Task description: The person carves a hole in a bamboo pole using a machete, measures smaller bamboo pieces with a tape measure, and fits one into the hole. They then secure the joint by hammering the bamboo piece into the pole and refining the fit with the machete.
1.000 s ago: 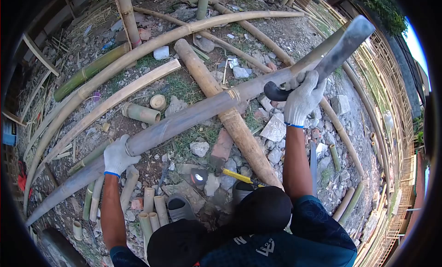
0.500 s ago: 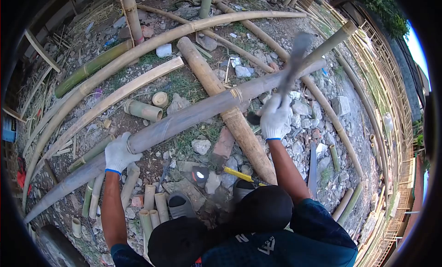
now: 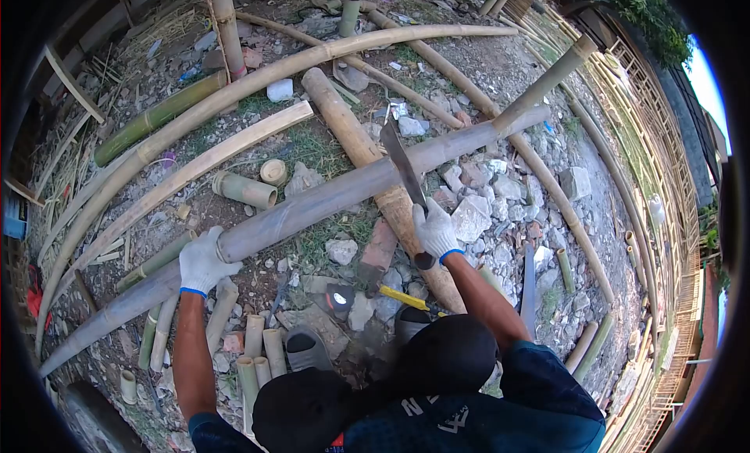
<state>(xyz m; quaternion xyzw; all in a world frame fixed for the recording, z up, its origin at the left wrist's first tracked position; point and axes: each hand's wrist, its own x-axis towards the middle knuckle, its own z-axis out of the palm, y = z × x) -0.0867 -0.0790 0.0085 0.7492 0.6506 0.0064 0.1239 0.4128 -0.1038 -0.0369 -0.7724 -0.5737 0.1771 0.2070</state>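
A long grey bamboo pole (image 3: 312, 205) slants across the middle of the head view, from lower left to upper right. My gloved left hand (image 3: 205, 261) is closed around it near a joint ring. In my gloved right hand (image 3: 436, 231) is the dark handle of a machete (image 3: 402, 160). Its blade lies across the top of the grey pole, tip pointing up and away. Beneath the pole runs a thick brown log (image 3: 344, 117), crossing it close to the blade. A stub of bamboo (image 3: 547, 84) rises from the pole's far end.
Rubble (image 3: 473, 217) covers the ground right of the log. Cut bamboo pieces (image 3: 254, 336) stand by my feet, near a tape measure (image 3: 339, 298) and a yellow-handled tool (image 3: 402, 297). A saw blade (image 3: 529, 277) lies at right. A curved bamboo pole (image 3: 312, 48) arcs beyond.
My right hand has brought the machete down and to the left, from raised and blurred over the rubble to the grey pole. My left hand keeps its place on the pole.
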